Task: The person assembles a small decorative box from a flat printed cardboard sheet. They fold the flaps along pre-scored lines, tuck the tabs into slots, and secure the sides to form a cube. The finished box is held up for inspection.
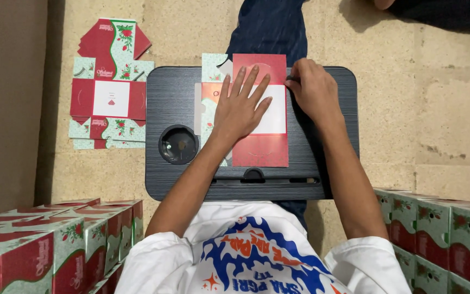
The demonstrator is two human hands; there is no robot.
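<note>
A flat, partly folded red and white carton blank [261, 147] with green floral flaps lies on a black lap table [333, 141]. My left hand [240, 106] presses flat on it, fingers spread, palm down over the white panel. My right hand [312, 90] rests at the blank's right edge, fingers curled against the fold near the top corner. My forearms reach in from below over my white printed shirt.
A stack of unfolded carton blanks [110, 92] lies on the floor to the left. Assembled red and green boxes stand at bottom left [55, 245] and bottom right [441, 234]. The lap table has a round cup recess [178, 145]. A dark-clothed leg [270, 27] lies beyond the table.
</note>
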